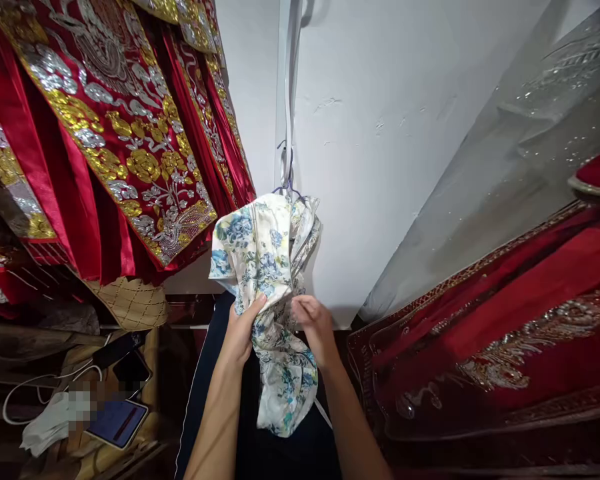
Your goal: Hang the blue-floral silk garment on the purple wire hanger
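Note:
A white garment with blue flowers and green leaves hangs from a purple hanger. Its lower part is bunched and twisted, and the tail drops towards my lap. My left hand is closed on its left side, with the thumb lying over the fabric. On the other side, my right hand has its fingers curled together close against the garment's right edge. Whatever those fingers pinch is hidden, and their tips are slightly blurred.
A white strap carries the hanger against a white wall. Red embroidered garments hang at left. Below them, a phone and white cable lie on a wooden-looking stand. Red garments under clear plastic stand at right.

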A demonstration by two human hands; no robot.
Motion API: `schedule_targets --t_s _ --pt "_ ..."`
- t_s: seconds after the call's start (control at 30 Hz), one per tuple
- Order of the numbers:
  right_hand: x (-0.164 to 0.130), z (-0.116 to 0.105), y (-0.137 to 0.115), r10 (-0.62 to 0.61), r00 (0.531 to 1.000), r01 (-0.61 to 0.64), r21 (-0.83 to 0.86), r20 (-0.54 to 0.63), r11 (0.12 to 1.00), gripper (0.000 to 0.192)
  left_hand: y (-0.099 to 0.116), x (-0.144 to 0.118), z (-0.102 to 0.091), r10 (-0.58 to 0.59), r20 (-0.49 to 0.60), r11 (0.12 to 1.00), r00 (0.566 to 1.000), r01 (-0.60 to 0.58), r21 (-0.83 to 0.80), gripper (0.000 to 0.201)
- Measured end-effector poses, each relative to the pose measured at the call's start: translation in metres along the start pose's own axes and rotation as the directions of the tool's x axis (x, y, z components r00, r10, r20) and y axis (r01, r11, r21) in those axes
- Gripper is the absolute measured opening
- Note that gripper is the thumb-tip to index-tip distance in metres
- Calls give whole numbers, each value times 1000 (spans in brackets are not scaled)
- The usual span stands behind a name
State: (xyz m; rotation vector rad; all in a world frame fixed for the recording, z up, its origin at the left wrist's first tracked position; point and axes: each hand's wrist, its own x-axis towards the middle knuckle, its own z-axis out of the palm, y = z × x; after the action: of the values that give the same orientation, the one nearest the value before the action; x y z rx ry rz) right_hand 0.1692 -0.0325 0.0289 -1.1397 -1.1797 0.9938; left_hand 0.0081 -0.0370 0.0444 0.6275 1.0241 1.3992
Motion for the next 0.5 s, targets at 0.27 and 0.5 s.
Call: schedule_targets --t_s 0.27,0.5 --pt "-3 14 -8 4 974 -16 53 225 998 31 6 -19 7 -24 150 998 988 32 -52 62" --pt "-16 12 -12 -84 963 61 98 254 993 20 9 -23 8 -51 166 992 985 69 -106 66"
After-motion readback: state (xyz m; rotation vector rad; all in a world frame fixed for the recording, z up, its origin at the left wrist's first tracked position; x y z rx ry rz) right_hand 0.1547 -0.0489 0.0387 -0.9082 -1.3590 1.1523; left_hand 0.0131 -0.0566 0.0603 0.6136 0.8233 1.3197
